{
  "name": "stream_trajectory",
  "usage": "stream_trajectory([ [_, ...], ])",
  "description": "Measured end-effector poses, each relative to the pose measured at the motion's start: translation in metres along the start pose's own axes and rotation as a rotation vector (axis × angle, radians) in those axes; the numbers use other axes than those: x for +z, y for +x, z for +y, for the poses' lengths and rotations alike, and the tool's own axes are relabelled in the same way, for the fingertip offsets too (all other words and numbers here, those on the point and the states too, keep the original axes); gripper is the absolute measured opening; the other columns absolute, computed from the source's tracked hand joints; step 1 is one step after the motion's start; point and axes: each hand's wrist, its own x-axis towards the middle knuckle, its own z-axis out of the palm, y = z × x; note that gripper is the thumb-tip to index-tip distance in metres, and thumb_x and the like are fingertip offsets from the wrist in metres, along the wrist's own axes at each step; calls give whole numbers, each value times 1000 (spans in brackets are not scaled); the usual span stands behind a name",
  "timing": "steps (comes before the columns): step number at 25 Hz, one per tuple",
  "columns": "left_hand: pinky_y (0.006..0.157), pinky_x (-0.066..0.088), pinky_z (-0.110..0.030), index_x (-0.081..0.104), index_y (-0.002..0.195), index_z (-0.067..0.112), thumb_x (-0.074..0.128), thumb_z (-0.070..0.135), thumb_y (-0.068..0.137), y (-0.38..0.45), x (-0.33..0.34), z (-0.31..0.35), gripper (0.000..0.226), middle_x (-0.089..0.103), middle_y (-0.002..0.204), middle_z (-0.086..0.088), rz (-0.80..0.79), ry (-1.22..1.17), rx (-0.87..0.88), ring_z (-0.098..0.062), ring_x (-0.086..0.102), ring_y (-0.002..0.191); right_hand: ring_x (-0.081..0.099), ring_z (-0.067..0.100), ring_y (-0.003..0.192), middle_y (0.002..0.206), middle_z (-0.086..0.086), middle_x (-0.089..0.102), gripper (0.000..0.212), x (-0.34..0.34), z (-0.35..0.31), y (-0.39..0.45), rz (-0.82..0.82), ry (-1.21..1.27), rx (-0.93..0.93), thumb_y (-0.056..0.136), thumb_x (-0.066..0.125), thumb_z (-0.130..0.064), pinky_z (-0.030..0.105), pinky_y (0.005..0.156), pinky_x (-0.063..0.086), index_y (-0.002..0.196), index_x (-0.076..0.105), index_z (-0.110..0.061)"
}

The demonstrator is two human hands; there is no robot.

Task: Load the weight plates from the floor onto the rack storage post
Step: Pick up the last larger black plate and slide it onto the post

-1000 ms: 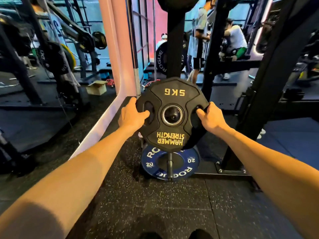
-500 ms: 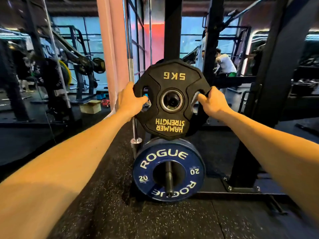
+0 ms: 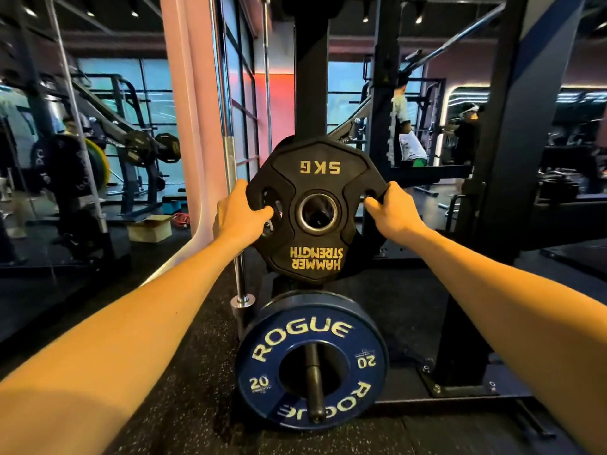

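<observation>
With both hands, left hand [image 3: 241, 214] and right hand [image 3: 392, 213], closed through the side grip slots of the black 5 kg plate [image 3: 317, 210] held upright above the blue 20 kg plate [image 3: 312, 361], keep it level and line its centre hole up with the storage post before pushing.

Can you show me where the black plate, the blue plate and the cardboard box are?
black 5 kg plate [image 3: 317, 178]: head view, on its face beside the 5KG print.
blue plate [image 3: 363, 382]: head view, on its blue face.
cardboard box [image 3: 149, 229]: head view, on its front side.
</observation>
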Motion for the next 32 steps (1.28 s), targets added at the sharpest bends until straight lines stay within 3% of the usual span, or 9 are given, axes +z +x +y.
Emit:
stream_trajectory([
  [5, 52, 32, -28, 45, 92, 15, 68, 19, 79, 1, 19, -20, 27, 50, 77, 1, -18, 46, -8, -22, 51, 75, 55, 31, 91, 97, 13, 54, 25, 21, 22, 6, -17, -3, 13, 92, 54, -23, 31, 68, 35, 103, 46, -3],
  [9, 56, 35, -28, 46, 98, 13, 67, 19, 81, 3, 31, -22, 28, 50, 76, 3, -24, 11, -6, -21, 51, 74, 49, 25, 89, 104, 15, 54, 32, 22, 27, 7, 2, -27, 0, 93, 53, -21, 31, 69, 33, 113, 45, 2],
  [12, 66, 46, -34, 48, 111, 9, 66, 17, 83, 15, 37, -23, 34, 58, 91, -5, -34, 13, 32, -22, 55, 81, 52, 29, 94, 105, 15, 52, 32, 29, 31, 18, -19, 18, 22, 95, 51, -21, 32, 70, 35, 115, 41, 1],
  [14, 66, 45, -35, 44, 116, 6, 65, 16, 85, 26, 44, -26, 39, 57, 95, -9, -58, 41, 38, -23, 55, 81, 54, 31, 96, 101, 13, 49, 25, 37, 36, 28, -36, 51, 40, 95, 51, -20, 34, 69, 37, 107, 36, -4],
  [18, 63, 39, -34, 37, 108, 9, 62, 16, 88, 51, 61, -33, 33, 54, 89, -8, -112, 109, -1, -26, 54, 77, 51, 28, 88, 98, 13, 47, 27, 48, 41, 52, -65, 52, 87, 96, 49, -20, 36, 68, 37, 102, 26, -7],
  [24, 63, 39, -36, 30, 106, 10, 62, 15, 89, 86, 85, -51, 36, 51, 93, -13, -172, 80, -23, -28, 52, 80, 50, 27, 90, 103, 13, 47, 27, 70, 52, 90, -105, 74, 145, 97, 48, -20, 36, 72, 38, 109, 27, -6],
  [32, 75, 53, -51, 31, 117, 7, 63, 18, 89, 104, 100, -68, 44, 54, 95, -15, -180, 113, -28, -36, 60, 85, 50, 27, 89, 103, 12, 47, 39, 86, 63, 108, -82, 97, 135, 97, 47, -19, 38, 75, 43, 126, 27, -1],
])
